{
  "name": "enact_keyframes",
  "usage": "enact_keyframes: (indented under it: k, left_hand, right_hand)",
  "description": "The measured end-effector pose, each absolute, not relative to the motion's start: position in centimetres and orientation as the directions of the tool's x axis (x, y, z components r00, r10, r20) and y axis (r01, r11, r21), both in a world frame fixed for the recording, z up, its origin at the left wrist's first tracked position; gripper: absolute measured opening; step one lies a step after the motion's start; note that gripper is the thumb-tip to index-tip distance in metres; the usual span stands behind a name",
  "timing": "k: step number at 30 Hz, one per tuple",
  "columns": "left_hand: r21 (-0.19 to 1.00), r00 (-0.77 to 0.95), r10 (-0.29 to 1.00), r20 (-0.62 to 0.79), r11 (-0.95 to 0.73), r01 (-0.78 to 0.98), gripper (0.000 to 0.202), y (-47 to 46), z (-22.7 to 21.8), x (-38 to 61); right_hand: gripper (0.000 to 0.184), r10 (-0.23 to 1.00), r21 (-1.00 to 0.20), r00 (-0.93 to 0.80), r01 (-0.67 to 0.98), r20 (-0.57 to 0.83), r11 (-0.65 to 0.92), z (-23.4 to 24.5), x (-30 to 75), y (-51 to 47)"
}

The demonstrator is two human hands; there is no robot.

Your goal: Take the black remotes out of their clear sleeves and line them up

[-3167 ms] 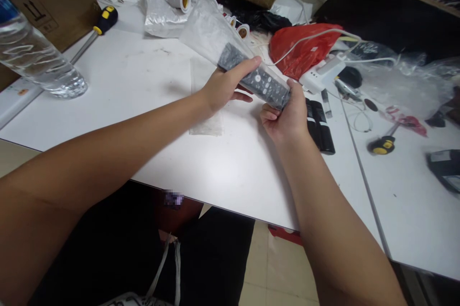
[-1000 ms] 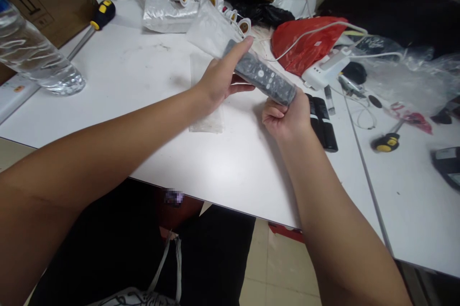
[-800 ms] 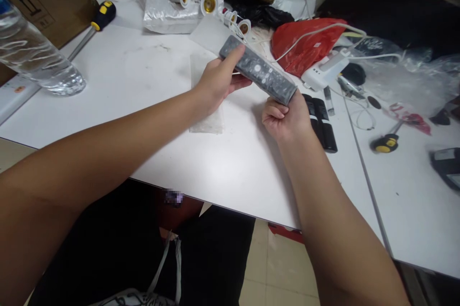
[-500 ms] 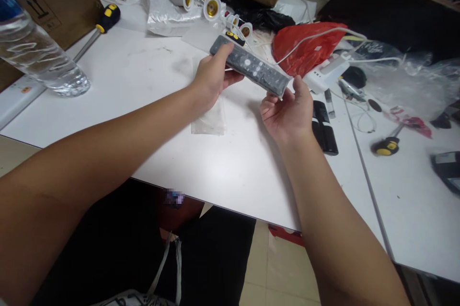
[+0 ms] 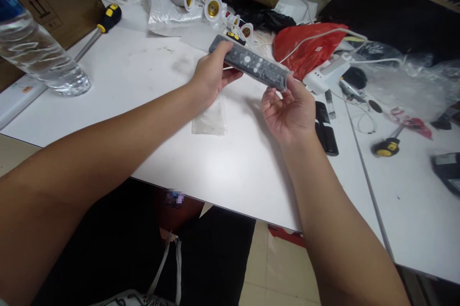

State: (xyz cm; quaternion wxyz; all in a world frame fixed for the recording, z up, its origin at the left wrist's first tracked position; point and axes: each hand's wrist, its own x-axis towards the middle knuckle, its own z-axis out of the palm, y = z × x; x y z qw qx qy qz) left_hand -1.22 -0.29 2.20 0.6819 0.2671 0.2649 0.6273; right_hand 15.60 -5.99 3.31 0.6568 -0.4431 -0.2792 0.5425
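A dark grey remote control (image 5: 253, 63), wrapped in a thin clear bag, is held above the white table (image 5: 143, 95). My left hand (image 5: 210, 76) grips its far end, thumb on top. My right hand (image 5: 289, 114) is palm up under the near end, fingertips touching it, fingers loosely curled. A flat clear plastic bag (image 5: 210, 118) lies on the table below the hands.
A water bottle (image 5: 36, 52) lies at the left by a cardboard box (image 5: 50, 4). Yellow-black screwdrivers (image 5: 104, 20) (image 5: 384, 145), lamp sockets (image 5: 212, 6), a red bag (image 5: 305, 47), black batteries (image 5: 325, 128) and a white power strip (image 5: 323, 73) lie around. The table's near edge runs across the middle.
The loose end of the clear bag no longer sticks up past the remote. My right hand has loosened from a closed grip to an open palm under the remote's near end.
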Motion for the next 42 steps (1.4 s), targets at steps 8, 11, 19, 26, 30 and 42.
enact_keyframes:
  k: [8,11,19,26,30,42]
  left_hand:
    - [0.698,0.084,0.996,-0.006,0.065,-0.713,0.019,0.0,3.2,-2.2]
    - [0.690,0.023,0.999,0.033,-0.007,-0.724,0.018,0.0,3.7,-2.2]
    - [0.699,-0.016,0.999,0.030,-0.033,-0.715,0.017,0.2,3.3,-2.1]
    - [0.691,-0.027,0.999,0.046,-0.051,-0.721,0.015,0.3,3.3,-2.2]
    - [0.724,-0.046,0.997,0.057,-0.073,-0.686,0.015,0.3,3.3,-2.4]
    - [0.691,0.009,0.998,0.061,-0.036,-0.722,0.024,0.8,3.7,-2.7]
  right_hand:
    - [0.020,0.957,-0.885,0.260,-0.466,-0.127,0.009,3.5,15.5,-6.1]
    - [0.021,0.956,-0.899,0.266,-0.438,-0.122,0.007,3.5,15.4,-6.1]
    - [0.021,0.960,-0.876,0.247,-0.483,-0.129,0.007,3.6,15.3,-6.2]
    - [0.023,0.972,-0.830,0.103,-0.544,-0.211,-0.123,4.0,14.6,-6.9]
    - [0.027,0.966,-0.854,0.145,-0.508,-0.212,-0.111,4.1,14.2,-6.9]
    - [0.022,0.964,-0.889,0.196,-0.453,-0.177,-0.071,4.1,14.4,-7.0]
